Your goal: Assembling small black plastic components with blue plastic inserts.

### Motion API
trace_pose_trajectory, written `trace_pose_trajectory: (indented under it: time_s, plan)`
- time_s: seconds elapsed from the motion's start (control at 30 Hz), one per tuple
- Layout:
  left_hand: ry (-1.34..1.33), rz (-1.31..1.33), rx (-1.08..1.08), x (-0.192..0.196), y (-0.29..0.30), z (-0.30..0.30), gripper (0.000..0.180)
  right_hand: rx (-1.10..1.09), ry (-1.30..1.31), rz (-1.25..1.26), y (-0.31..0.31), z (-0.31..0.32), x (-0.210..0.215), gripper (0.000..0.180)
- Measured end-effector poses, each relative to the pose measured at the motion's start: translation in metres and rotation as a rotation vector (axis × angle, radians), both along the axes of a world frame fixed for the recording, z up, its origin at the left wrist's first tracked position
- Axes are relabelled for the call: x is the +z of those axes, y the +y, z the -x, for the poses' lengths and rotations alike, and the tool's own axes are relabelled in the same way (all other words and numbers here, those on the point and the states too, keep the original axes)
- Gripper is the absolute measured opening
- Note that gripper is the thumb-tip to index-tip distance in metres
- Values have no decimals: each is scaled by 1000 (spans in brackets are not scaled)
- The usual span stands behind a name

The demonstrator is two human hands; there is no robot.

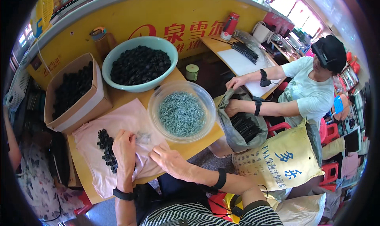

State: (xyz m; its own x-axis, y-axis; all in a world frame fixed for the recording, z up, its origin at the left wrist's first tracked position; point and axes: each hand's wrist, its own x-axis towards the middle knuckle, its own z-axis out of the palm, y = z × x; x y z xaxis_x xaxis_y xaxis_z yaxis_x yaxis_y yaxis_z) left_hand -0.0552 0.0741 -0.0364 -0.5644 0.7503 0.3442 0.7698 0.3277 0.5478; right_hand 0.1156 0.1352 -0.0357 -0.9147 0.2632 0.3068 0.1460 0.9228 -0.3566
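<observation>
My left hand [124,147] is over a pale pink cloth [88,131] on the table, its fingertips drawn together; anything in them is hidden. Right beside it lies a loose pile of small black plastic parts [106,147]. My right hand [171,159] rests at the cloth's right side, fingers curled and pressed together around something too small to make out. Between the two hands sits a small cluster of greyish pieces [143,137]. Just beyond my right hand, a clear plastic tub [210,111] holds many thin grey-blue pieces resembling screws.
A pale green basin [171,52] and a cardboard box [85,107], both full of black parts, stand at the table's far side. To the right, a co-worker [312,83] reaches into a lined bag [253,141] of black strips. A yellow sack [279,158] stands nearby.
</observation>
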Motion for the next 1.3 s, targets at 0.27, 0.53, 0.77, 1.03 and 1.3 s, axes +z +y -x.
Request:
trace_pose_trajectory:
  time_s: [0.27, 0.53, 0.77, 1.03, 1.3]
  plan:
    - [-104, -94, -27, 7, 5, -2, 3, -41, -72, -168, 2, 2, 1, 16]
    - [-233, -256, -55, 12, -4, 0, 6, -24, -54, -215, -1, 3, 1, 17]
    - [-710, -316, -41, 5, -24, 6, 9, -9, -105, -27, 1, 5, 2, 19]
    - [-459, -184, -92, 8, -23, -1, 9, -155, 9, 139, -1, 8, 7, 17]
    - [-1011, -406, -158, 3, -17, -8, 10, -223, 263, 269, 4, 32, 40, 20]
